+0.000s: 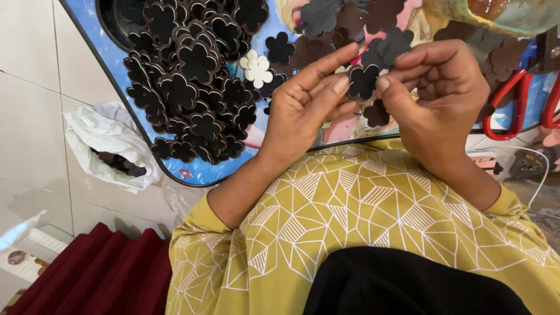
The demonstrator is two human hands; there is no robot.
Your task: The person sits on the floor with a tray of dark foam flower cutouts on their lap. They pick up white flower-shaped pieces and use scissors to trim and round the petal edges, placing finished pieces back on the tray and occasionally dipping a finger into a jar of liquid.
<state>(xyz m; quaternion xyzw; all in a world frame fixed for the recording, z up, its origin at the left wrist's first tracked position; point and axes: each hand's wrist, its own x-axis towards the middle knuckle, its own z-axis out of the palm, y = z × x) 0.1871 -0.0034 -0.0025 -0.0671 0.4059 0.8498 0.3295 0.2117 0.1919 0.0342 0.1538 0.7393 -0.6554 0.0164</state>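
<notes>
— Black flower-shaped foam cutout: where is it held?
— Above the tabletop, it is pinched between fingers of the left hand and right hand; layers are seemingly being separated, so a careful peel is called for.

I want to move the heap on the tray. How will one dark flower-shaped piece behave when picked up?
The flower piece is probably light and thin: left hand and right hand pinch it with fingertips only. It keeps flat, so likely semi-stiff. Flat shape: unlikely to roll.
</notes>
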